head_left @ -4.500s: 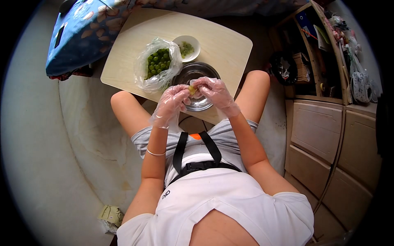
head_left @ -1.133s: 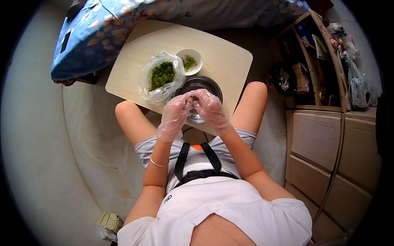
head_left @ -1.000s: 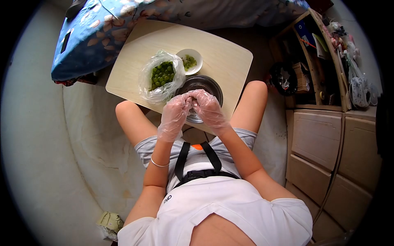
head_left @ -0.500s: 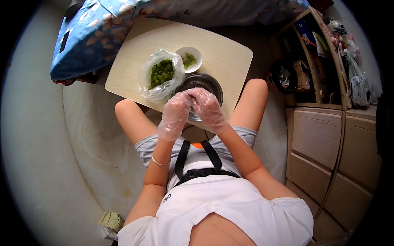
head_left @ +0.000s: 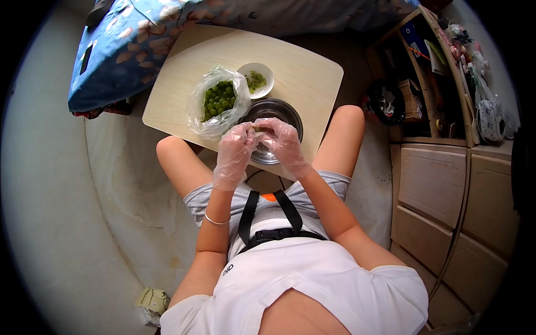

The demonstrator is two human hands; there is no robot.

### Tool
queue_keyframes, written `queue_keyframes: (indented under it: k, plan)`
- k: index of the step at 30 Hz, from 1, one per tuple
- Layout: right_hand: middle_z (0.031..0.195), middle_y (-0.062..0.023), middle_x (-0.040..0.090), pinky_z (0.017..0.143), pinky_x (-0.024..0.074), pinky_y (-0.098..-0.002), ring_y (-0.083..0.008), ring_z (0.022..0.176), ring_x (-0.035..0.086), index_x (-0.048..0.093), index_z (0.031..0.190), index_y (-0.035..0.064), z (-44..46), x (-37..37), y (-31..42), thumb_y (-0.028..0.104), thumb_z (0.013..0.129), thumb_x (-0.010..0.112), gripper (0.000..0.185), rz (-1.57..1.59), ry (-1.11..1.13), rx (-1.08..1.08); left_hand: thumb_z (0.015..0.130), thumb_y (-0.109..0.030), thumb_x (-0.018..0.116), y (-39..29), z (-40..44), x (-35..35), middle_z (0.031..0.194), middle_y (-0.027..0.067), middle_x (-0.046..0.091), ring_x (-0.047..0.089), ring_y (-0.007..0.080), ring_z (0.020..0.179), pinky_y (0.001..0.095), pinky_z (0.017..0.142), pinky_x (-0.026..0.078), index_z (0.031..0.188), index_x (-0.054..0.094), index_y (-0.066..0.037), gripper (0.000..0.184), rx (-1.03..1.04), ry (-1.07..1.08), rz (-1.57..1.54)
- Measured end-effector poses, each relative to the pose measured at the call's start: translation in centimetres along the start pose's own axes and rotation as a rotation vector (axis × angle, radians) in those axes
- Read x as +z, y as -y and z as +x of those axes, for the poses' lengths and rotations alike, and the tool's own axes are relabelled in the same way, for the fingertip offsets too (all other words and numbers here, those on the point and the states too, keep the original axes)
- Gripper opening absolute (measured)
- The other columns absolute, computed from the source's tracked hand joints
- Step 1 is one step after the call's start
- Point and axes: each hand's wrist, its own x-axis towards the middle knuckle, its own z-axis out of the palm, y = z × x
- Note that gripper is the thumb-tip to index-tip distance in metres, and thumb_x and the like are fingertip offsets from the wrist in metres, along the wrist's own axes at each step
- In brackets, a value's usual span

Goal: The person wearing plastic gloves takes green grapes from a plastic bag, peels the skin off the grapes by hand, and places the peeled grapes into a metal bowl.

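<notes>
Both of my hands wear clear plastic gloves and meet above the near side of a steel bowl point(head_left: 298, 120). My left hand point(head_left: 235, 148) is closed, pinching a green grape point(head_left: 258, 129) at the fingertips. From the other side, the curled fingers of my right hand point(head_left: 282, 142) close on the same grape, which shows only as a small green patch between them. Left of the bowl, a clear plastic bag point(head_left: 201, 124) stands open, filled with green grapes point(head_left: 219, 100). Behind the bowl is a white dish point(head_left: 269, 79) with pale green peelings or scraps point(head_left: 255, 81) in it.
A light wooden table point(head_left: 304, 67) with rounded corners carries these things in front of my knees. Beyond it is a bed with a blue floral cover point(head_left: 139, 50). To the right are shelves, a black-lined bin point(head_left: 385, 103) and cabinet drawers point(head_left: 430, 184).
My hands have parted slightly at the fingertips and turned a little, so the green grape between them now shows. The bag, dish and bowl have stayed in place.
</notes>
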Motion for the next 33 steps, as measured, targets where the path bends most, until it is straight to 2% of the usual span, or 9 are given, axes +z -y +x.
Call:
queue_keyframes:
  k: [1, 3, 7, 15, 23, 25, 27, 28, 33]
  plan:
    - [0.1, -0.0116, 0.068, 0.076, 0.0536, -0.0308, -0.0198, 0.089, 0.067, 0.064, 0.107, 0.0004, 0.0, -0.1, -0.6, -0.003, 0.083, 0.065, 0.024, 0.0, -0.001, 0.0, 0.095, -0.007, 0.057, -0.3, 0.0, -0.1, 0.078, 0.0068, 0.063, 0.06, 0.0133, 0.067, 0.0284, 0.061, 0.05, 0.101, 0.064, 0.003, 0.014, -0.149, 0.057, -0.178]
    - [0.103, -0.0091, 0.068, 0.078, 0.0532, -0.0285, -0.015, 0.091, 0.066, 0.063, 0.11, -0.0008, -0.1, -0.3, -1.5, 0.001, 0.086, 0.065, 0.023, 0.454, 0.056, 0.293, 0.096, -0.009, 0.057, -0.1, 0.1, -0.2, 0.078, 0.0058, 0.062, 0.059, 0.0111, 0.065, 0.0262, 0.059, 0.049, 0.103, 0.064, 0.003, 0.015, -0.209, 0.074, -0.309]
    - [0.103, -0.0093, 0.067, 0.079, 0.0527, -0.0263, -0.0145, 0.091, 0.065, 0.061, 0.112, -0.0026, 0.1, -0.9, -1.4, 0.001, 0.089, 0.062, 0.024, 0.662, 0.059, 0.39, 0.099, -0.012, 0.054, -0.2, 0.2, -0.2, 0.078, 0.0013, 0.061, 0.056, 0.0055, 0.065, 0.0212, 0.057, 0.048, 0.105, 0.063, 0.003, 0.019, -0.328, 0.092, -0.621]
    - [0.112, -0.0161, 0.064, 0.088, 0.0559, -0.0324, -0.0203, 0.095, 0.067, 0.059, 0.116, -0.0028, -0.1, -1.8, -2.1, 0.002, 0.092, 0.06, 0.025, 1.221, 0.031, 0.492, 0.1, -0.013, 0.051, -0.8, 0.4, -0.5, 0.08, 0.0012, 0.061, 0.056, 0.0053, 0.065, 0.0198, 0.057, 0.048, 0.106, 0.063, 0.002, 0.02, -0.351, 0.135, -0.667]
    - [0.114, -0.016, 0.063, 0.089, 0.0559, -0.03, -0.0198, 0.098, 0.065, 0.057, 0.118, -0.0024, 0.0, -3.1, -2.4, 0.003, 0.094, 0.056, 0.024, 1.08, 0.107, 0.545, 0.099, -0.015, 0.054, 0.3, 2.5, -0.3, 0.081, 0.0041, 0.062, 0.058, 0.0086, 0.066, 0.0236, 0.058, 0.049, 0.102, 0.066, 0.002, 0.021, -0.35, 0.075, -0.566]
    - [0.114, -0.0153, 0.063, 0.089, 0.0554, -0.0302, -0.0195, 0.098, 0.065, 0.057, 0.119, -0.0021, -0.3, -3.1, -2.6, 0.004, 0.095, 0.057, 0.025, 1.035, 0.131, 0.55, 0.095, -0.015, 0.059, -0.4, 5.2, -1.0, 0.082, 0.0102, 0.065, 0.062, 0.018, 0.069, 0.0317, 0.063, 0.051, 0.098, 0.068, -0.001, 0.017, -0.005, -0.093, -0.105]
    - [0.112, -0.0138, 0.063, 0.088, 0.0542, -0.0307, -0.0187, 0.095, 0.065, 0.058, 0.119, -0.0013, -0.7, -3.3, -2.5, 0.006, 0.094, 0.058, 0.025, 0.94, 0.205, 0.554, 0.09, -0.015, 0.063, 0.2, 8.4, -1.1, 0.087, 0.0152, 0.066, 0.064, 0.0284, 0.077, 0.0388, 0.07, 0.05, 0.097, 0.069, -0.004, 0.015, 0.257, -0.176, 0.109]
    - [0.111, -0.0122, 0.063, 0.086, 0.0533, -0.0306, -0.018, 0.094, 0.064, 0.058, 0.118, -0.0008, -0.7, -3.4, -2.7, 0.007, 0.093, 0.06, 0.026, 0.933, 0.256, 0.551, 0.086, -0.017, 0.065, -0.7, 9.7, -1.3, 0.091, 0.0132, 0.067, 0.063, 0.0317, 0.083, 0.041, 0.075, 0.05, 0.093, 0.069, -0.007, 0.013, 0.255, -0.221, 0.176]
    - [0.111, -0.0114, 0.063, 0.086, 0.0532, -0.0299, -0.0169, 0.093, 0.064, 0.059, 0.117, -0.0009, -0.9, -3.4, -3.6, 0.007, 0.093, 0.06, 0.026, 0.901, 0.283, 0.568, 0.083, -0.02, 0.068, 2.4, 15.2, 1.0, 0.087, 0.0088, 0.066, 0.062, 0.0297, 0.082, 0.0424, 0.074, 0.05, 0.083, 0.069, -0.01, 0.01, 0.448, -0.219, 0.523]
